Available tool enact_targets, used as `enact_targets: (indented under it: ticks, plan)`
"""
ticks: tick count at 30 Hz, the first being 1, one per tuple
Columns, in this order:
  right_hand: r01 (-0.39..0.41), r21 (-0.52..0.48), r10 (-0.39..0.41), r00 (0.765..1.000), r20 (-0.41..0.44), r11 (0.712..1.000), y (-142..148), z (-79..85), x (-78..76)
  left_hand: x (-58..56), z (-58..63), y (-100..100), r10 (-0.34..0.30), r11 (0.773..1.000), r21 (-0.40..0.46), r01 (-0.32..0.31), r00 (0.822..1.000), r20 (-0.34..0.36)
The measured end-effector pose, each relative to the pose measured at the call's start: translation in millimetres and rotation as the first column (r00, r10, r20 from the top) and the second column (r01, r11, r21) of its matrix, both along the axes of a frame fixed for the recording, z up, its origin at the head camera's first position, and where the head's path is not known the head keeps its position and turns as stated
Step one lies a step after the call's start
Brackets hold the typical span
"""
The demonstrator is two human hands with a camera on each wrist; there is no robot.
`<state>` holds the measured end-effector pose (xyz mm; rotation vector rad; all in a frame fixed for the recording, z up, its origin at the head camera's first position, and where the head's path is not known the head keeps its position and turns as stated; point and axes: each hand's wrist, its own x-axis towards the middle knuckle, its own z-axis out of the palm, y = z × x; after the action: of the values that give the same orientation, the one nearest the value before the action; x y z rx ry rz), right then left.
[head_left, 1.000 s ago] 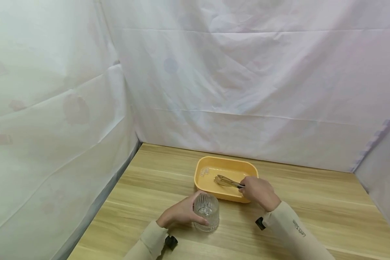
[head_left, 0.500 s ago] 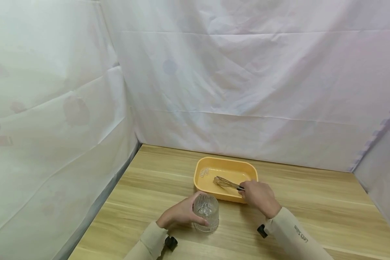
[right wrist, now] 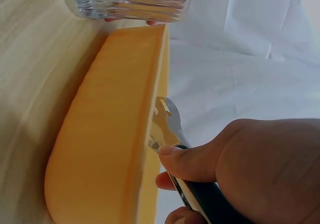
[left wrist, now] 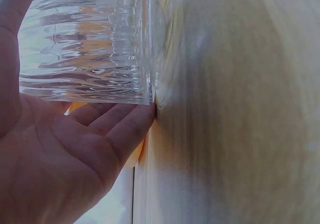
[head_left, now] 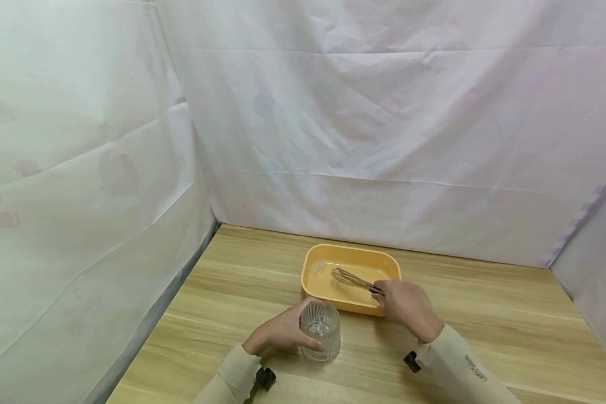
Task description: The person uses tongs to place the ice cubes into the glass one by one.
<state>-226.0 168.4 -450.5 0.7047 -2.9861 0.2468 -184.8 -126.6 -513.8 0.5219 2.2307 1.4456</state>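
Note:
A clear ribbed glass [head_left: 328, 331] stands on the table in front of the tray. My left hand [head_left: 285, 328] is curved round its left side, thumb at the front and fingers behind, also seen in the left wrist view. My right hand [head_left: 406, 303] grips metal tongs [head_left: 350, 279] by their dark handle. The tongs' slotted head reaches over the rim of the yellow tray [head_left: 310, 289] into it, pointing left. Whether anything sits between the tong tips is too small to tell. Small clear pieces [head_left: 317, 268] lie at the tray's left end.
The wood-grain table [head_left: 262, 269] reaches back to a white cloth wall [head_left: 384, 140]. Another cloth wall [head_left: 131, 196] borders the left side, with a gap along the table edge. The glass stands close to the tray's near left corner.
My right hand has shifted slightly right and nearer, and the tongs' tips now point a little farther back in the tray. The left hand and the glass have stayed in place.

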Motion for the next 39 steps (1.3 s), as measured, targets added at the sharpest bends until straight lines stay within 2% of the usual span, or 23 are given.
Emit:
enact_targets:
  ticks: [16, 39]
  plan:
    - [-0.046, -0.048, 0.041, 0.994, -0.1, 0.998, 9.6, 23.7, 13.7, 0.6, -0.5, 0.0, -0.005, 1.0, 0.022, 0.005, 1.0, 0.0]
    - [-0.03, -0.119, 0.018, 0.994, -0.104, 0.992, 15.8, 52.5, 30.7, -1.5, -0.7, -0.8, -0.012, 1.0, -0.005, 0.012, 1.0, -0.018]
